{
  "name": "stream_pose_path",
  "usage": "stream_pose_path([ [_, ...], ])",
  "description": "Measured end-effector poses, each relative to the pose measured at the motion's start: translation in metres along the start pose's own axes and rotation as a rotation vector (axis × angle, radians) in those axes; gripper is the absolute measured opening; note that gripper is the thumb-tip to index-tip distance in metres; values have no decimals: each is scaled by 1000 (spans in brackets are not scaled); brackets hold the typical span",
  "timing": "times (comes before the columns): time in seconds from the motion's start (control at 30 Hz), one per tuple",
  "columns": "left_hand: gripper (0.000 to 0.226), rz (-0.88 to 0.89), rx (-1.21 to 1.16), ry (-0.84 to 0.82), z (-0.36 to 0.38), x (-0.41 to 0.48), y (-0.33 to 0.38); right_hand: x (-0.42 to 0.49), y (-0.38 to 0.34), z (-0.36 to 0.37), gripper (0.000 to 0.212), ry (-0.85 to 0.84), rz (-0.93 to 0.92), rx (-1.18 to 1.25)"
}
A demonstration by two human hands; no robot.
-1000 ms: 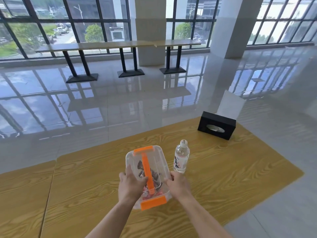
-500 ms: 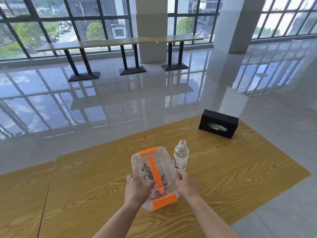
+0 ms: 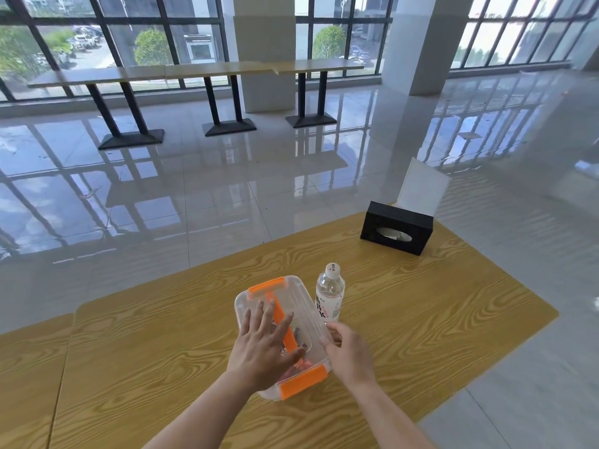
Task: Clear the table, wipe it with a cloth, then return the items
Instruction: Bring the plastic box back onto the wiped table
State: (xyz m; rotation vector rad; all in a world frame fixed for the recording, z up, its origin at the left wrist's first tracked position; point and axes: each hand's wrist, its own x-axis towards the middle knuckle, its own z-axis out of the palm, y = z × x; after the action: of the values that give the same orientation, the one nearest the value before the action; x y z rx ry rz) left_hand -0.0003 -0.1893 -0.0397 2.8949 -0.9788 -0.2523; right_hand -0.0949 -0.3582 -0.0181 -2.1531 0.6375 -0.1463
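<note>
Left grip (image 3: 264, 348): lies flat, palm down, fingers spread, on the lid of the clear box (image 3: 299, 303); covers the near half of the lid and crosses the orange handle strip (image 3: 281, 319).
Right grip (image 3: 348, 354): sits at the box's right side, fingers loosely curled, fingertips against the right rim; cannot tell whether pinching the rim or only touching it.
Clear box: rests on the tabletop (image 3: 437, 319), near the front edge, between the two grips and partly under the left one; carries an orange latch at the far end (image 3: 266, 286) and another at the near end (image 3: 303, 380); holds small dark and reddish contents, too blurred to name.
Water bottle (image 3: 330, 294): stands upright, capped, just beside the box's far right corner, just beyond the right grip's fingertips and apart from them.
Black tissue box (image 3: 396, 233): stands at the tabletop's far right corner, well apart from both grips.
White card (image 3: 421, 189): stands upright just behind the tissue box.
Background: glossy tiled floor (image 3: 227, 189), a row of long tables (image 3: 194, 71) along the windows.
</note>
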Motion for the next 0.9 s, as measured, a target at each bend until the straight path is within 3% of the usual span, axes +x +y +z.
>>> stream_pose_path([
  [0.13, 87, -2, -7, -4, 2, 4, 1, 3, 3, 1, 29, 22, 4, 6],
  [0.9, 86, 2, 22, -13, 1, 11, -1, 15, 4, 1, 35, 0, 32, -16],
])
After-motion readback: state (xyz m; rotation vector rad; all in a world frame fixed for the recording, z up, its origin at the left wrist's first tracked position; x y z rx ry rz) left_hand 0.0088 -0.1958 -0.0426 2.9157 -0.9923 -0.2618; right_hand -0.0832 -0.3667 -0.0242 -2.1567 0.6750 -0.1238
